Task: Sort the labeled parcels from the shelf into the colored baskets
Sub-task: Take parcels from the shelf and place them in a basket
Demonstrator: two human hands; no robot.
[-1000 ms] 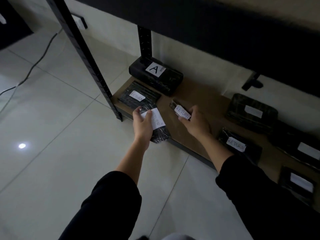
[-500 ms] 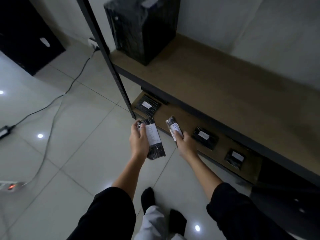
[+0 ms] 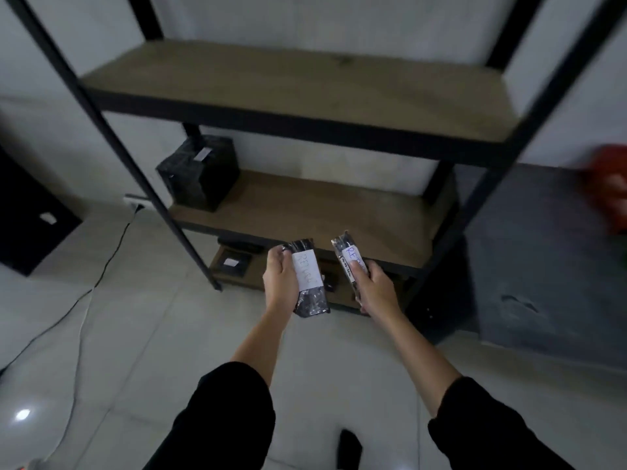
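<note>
My left hand [image 3: 280,283] grips a flat black parcel [image 3: 309,281] with a white label reading RETURN. My right hand [image 3: 375,288] grips a thinner black parcel [image 3: 349,261], its white label partly covered by my thumb. I hold both parcels side by side in front of the metal shelf [image 3: 305,212]. A large black wrapped parcel [image 3: 200,173] stands on the middle board at the left. A small labeled parcel [image 3: 234,262] lies on the bottom board. A blurred red thing [image 3: 609,191] shows at the right edge.
A black cable [image 3: 101,283] runs over the white tiled floor at the left. A dark cabinet [image 3: 30,218] stands at the far left. A grey panel [image 3: 543,266] sits right of the shelf. My foot [image 3: 349,449] shows below.
I rose and stepped back from the bottom board, so the upper shelves came into view. Both hands came away from the shelf with their parcels and keep hold of them.
</note>
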